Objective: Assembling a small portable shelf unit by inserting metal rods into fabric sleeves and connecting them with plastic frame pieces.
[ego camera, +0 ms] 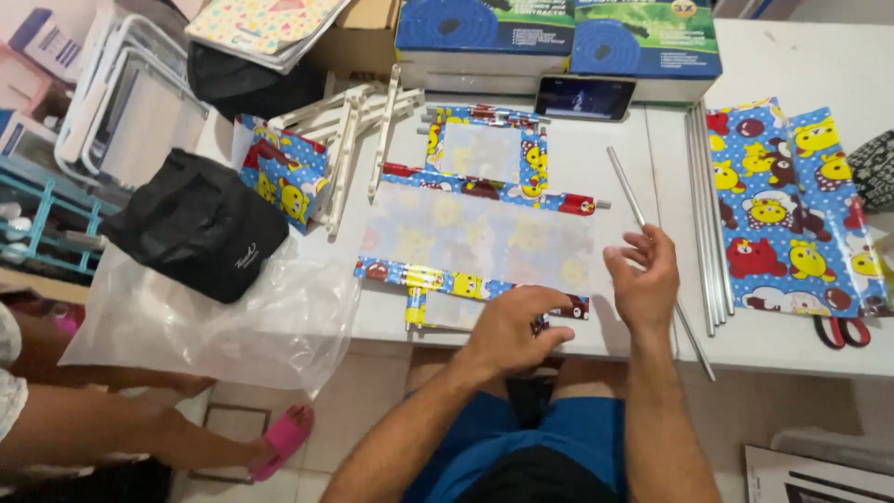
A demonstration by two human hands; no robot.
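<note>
White counter point(615, 335): cartoon-print panel point(475, 242) pinned under curled left hand point(512, 331); right hand point(644, 279) released, metal rod point(643, 219) just beyond fingers.

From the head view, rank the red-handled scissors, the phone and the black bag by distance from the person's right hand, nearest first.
From the right hand:
1. Red-handled scissors, to its right at the table's near edge.
2. Phone, straight beyond it, propped against the blue boxes at the far side.
3. Black bag, far off to the left, past the left hand.
</note>
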